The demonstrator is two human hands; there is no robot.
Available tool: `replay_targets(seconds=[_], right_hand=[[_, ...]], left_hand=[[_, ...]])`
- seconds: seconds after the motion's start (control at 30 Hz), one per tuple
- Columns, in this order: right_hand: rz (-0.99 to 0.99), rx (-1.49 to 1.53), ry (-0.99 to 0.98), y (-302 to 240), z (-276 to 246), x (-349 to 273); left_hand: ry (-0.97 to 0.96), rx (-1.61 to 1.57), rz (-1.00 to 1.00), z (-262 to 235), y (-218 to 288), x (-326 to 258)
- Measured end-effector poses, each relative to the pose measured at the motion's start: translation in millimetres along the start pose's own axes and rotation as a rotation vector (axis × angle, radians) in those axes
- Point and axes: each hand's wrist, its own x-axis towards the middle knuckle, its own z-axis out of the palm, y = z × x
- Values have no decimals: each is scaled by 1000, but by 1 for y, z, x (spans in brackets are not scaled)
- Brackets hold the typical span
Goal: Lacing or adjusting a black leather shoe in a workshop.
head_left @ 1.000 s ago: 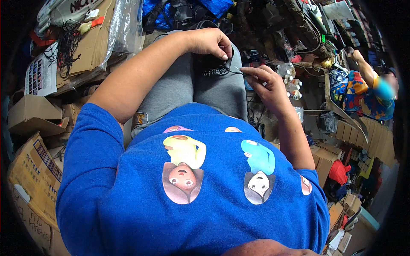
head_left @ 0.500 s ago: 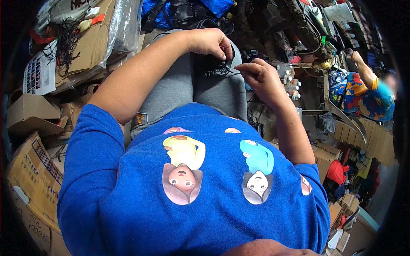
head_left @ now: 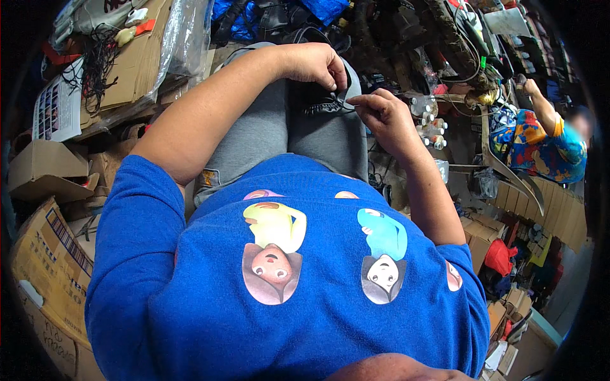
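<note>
Over my lap in grey trousers lies a black piece with a ridged, lace-like coil on it; its kind is hard to make out. My left hand bends over its far side, thumb and fingers curled together at its edge. Close by on the right, my right hand has thumb and forefinger pinched at the end of a thin dark strand that runs to the black piece. The fingertips of the two hands are a short gap apart. Shade hides the underside of the piece.
Cardboard boxes and a cardboard sheet with tangled black cord stand at the left. Several small clear bottles are right of my right hand. A curved metal strip lies farther right, near another person in a colourful shirt.
My right hand has shifted very slightly left, toward the black piece. The left hand stays in place.
</note>
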Motion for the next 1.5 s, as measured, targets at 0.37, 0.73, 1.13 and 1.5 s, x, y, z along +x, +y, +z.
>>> replay_targets(seconds=[0.37, 0.73, 1.13, 1.5], right_hand=[[-94, -177, 1, -3, -2, 7], [-170, -404, 86, -20, 4, 1], [-185, -267, -2, -3, -1, 17], [92, 360, -275, 44, 0, 27]], left_hand=[[-4, 7, 8, 2, 3, 0], [-24, -11, 6, 1, -4, -3], [-27, 7, 9, 2, -5, 0], [-11, 122, 89, 3, 0, -9]])
